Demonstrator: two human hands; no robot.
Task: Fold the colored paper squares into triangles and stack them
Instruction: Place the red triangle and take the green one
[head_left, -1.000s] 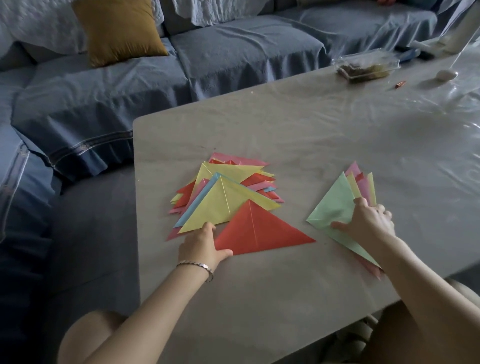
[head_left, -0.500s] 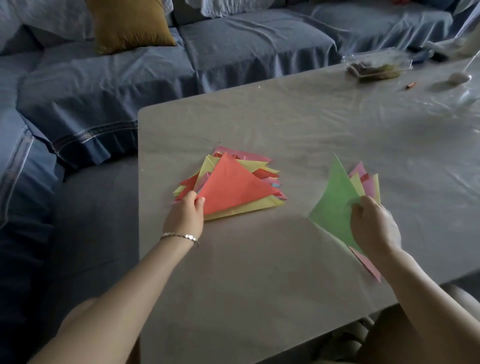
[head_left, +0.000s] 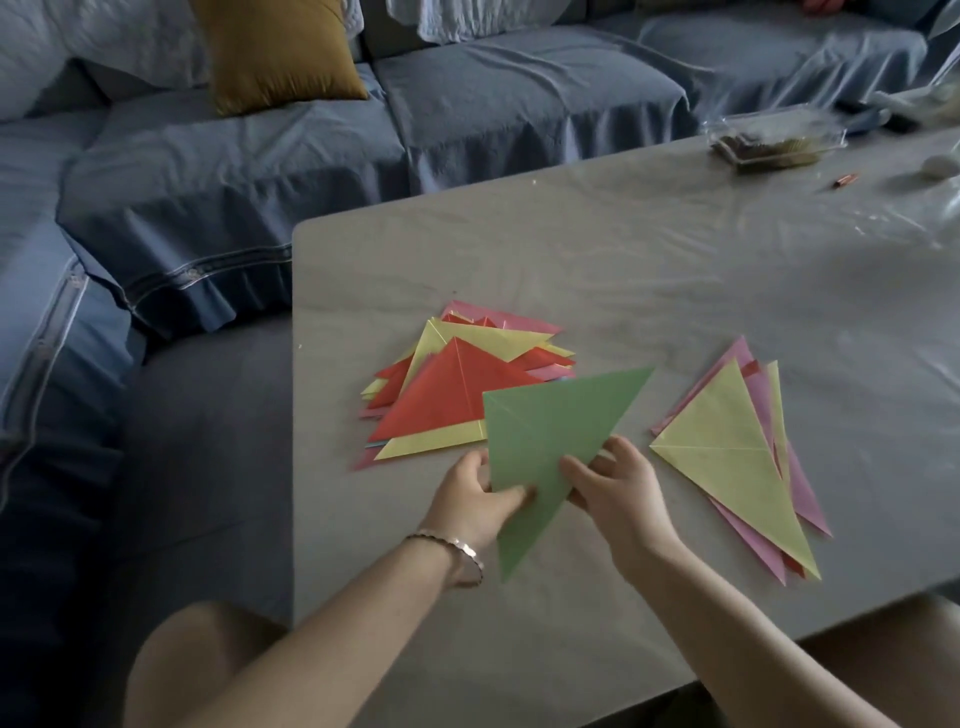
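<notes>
A grey table (head_left: 675, 270) under wrinkled clear film fills the middle of the view, with a blue-covered sofa (head_left: 519, 88) along its far and left sides and a mustard-yellow cushion (head_left: 280, 52) on the far seat. Near the table's near edge I hold a green paper sheet (head_left: 545, 436), which shows as a long triangle. My left hand (head_left: 467, 499) pinches its left edge, thumb on top. My right hand (head_left: 618, 493) pinches its right edge the same way, with the fingers curled behind. A thin silver bracelet (head_left: 457, 551) sits on my left wrist.

Just beyond the green sheet on the left lies the pile of folded paper triangles (head_left: 452, 395), with a red one on top over yellow and pink. The green sheet's far edge overlaps this pile in view. To the right, apart from my hands, lies a second pile of coloured paper (head_left: 727, 457), a creased yellow piece uppermost. A clear plastic container (head_left: 774, 140) stands at the far right of the table.
</notes>
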